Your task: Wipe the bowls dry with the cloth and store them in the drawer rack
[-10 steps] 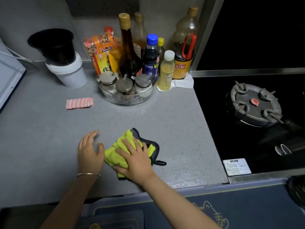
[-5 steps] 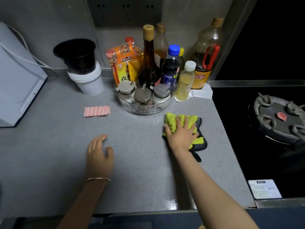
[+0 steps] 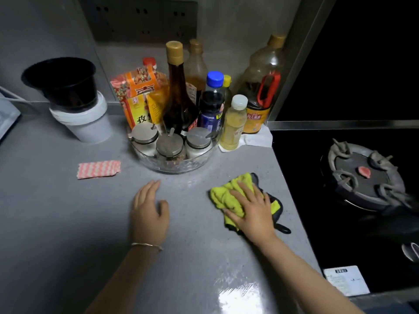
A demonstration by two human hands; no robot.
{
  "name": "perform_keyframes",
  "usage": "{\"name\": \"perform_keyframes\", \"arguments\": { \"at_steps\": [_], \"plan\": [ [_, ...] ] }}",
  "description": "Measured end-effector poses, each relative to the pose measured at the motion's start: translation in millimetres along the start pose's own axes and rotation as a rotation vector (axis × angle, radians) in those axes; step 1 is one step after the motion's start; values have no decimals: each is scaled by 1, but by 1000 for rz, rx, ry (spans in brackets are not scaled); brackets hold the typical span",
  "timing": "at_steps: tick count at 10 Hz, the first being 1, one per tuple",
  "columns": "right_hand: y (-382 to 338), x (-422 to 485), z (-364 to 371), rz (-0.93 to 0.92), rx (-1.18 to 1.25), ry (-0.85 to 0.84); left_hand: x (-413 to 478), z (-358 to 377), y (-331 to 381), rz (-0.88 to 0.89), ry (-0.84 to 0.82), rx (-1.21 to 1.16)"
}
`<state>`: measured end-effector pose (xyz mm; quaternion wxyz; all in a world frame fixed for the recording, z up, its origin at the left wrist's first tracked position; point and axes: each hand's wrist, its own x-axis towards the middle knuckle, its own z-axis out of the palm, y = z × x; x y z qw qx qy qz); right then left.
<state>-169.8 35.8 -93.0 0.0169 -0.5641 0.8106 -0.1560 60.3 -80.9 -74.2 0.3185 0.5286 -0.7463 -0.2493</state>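
A yellow-green cloth [image 3: 223, 196] with a dark grey edge lies bunched on the grey countertop [image 3: 68, 223], close to the stove. My right hand [image 3: 251, 209] presses flat on it with straight, spread fingers. My left hand [image 3: 148, 211] rests palm down on the bare counter, a hand's width left of the cloth, with a thin bracelet on the wrist. A black bowl [image 3: 64, 81] sits on stacked white bowls [image 3: 86, 122] at the back left. No drawer rack is in view.
A glass tray [image 3: 174, 166] with spice jars, bottles and seasoning packets stands at the back centre. A pink checked rag [image 3: 98, 169] lies to its left. The black gas stove [image 3: 365, 175] fills the right side. A wet patch [image 3: 238, 295] shines near the counter's front edge.
My right hand slid the cloth from in front of me to the right, near the tray, then a little back toward me. My left hand stayed flat on the counter.
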Motion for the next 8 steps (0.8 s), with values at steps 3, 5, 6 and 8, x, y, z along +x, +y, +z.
{"name": "perform_keyframes", "arguments": {
  "at_steps": [3, 5, 6, 8],
  "plan": [
    [45, 118, 1, 475, -9, 89, 24, 45, 36, 83, 39, -4],
    [48, 123, 0, 459, -61, 18, 22, 41, 30, 71, 23, 24],
    [50, 118, -13, 420, -27, -152, 23, 33, 33, 54, -21, 29],
    [35, 95, -83, 222, 61, -133, 23, 9, 35, 6, -166, 110]
  ]
}}
